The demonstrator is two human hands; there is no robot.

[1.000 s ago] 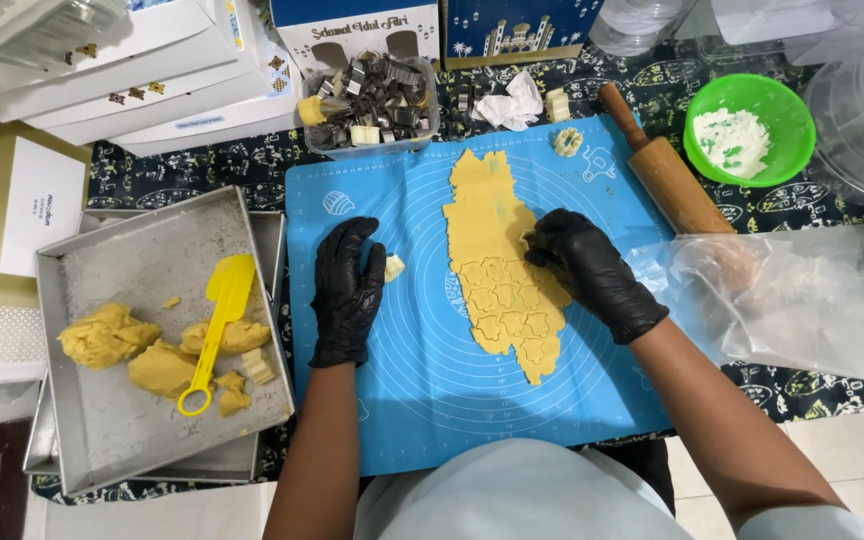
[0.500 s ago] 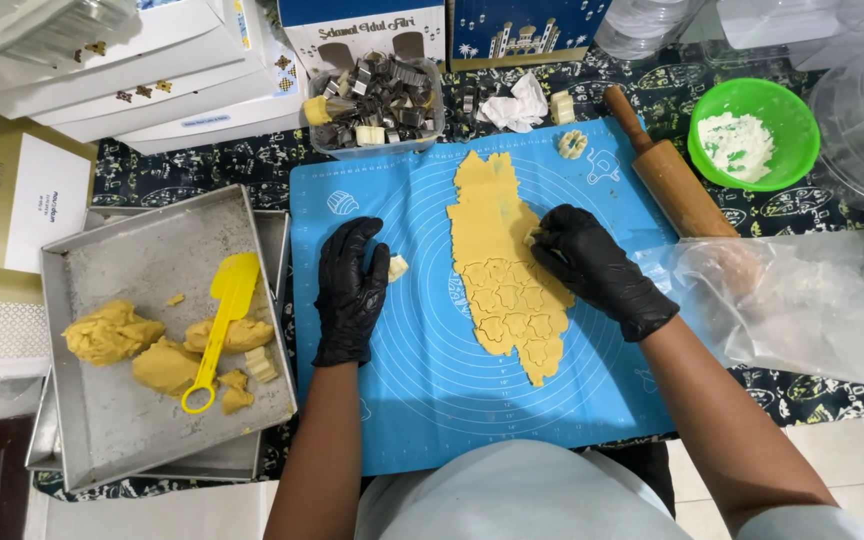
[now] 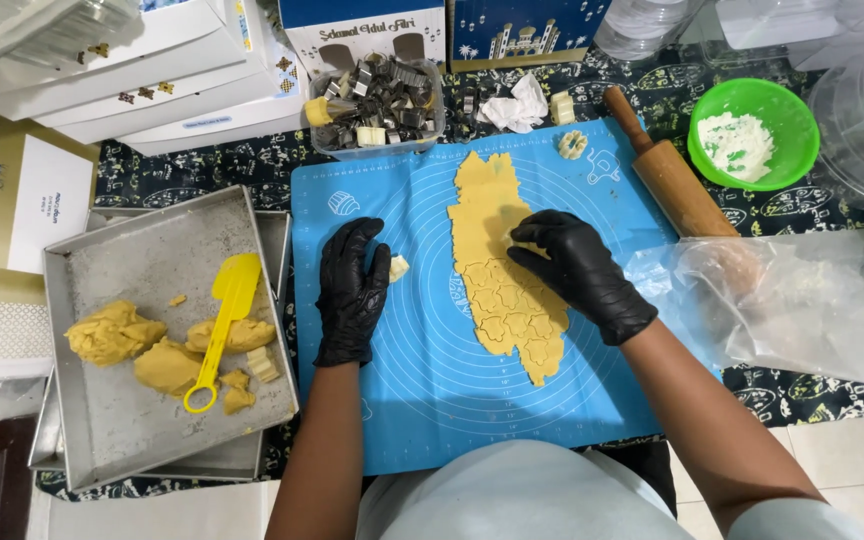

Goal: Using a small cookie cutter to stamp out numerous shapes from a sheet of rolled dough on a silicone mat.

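On the left, a metal tray holds lumps of spare dough and a yellow scraper; on the blue mat the left hand lies flat with released fingers, beside a small dough piece; the rolled dough strip is stamped with shapes in its lower half, the upper half seems uncut; the right hand presses on its middle, fingers bent over something I cannot tell; a rolling pin lies right.

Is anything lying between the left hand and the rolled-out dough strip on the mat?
Only a small dough scrap, beside the left hand fingertips. Otherwise bare blue mat separates that hand from the dough strip. The right hand already rests on the strip.
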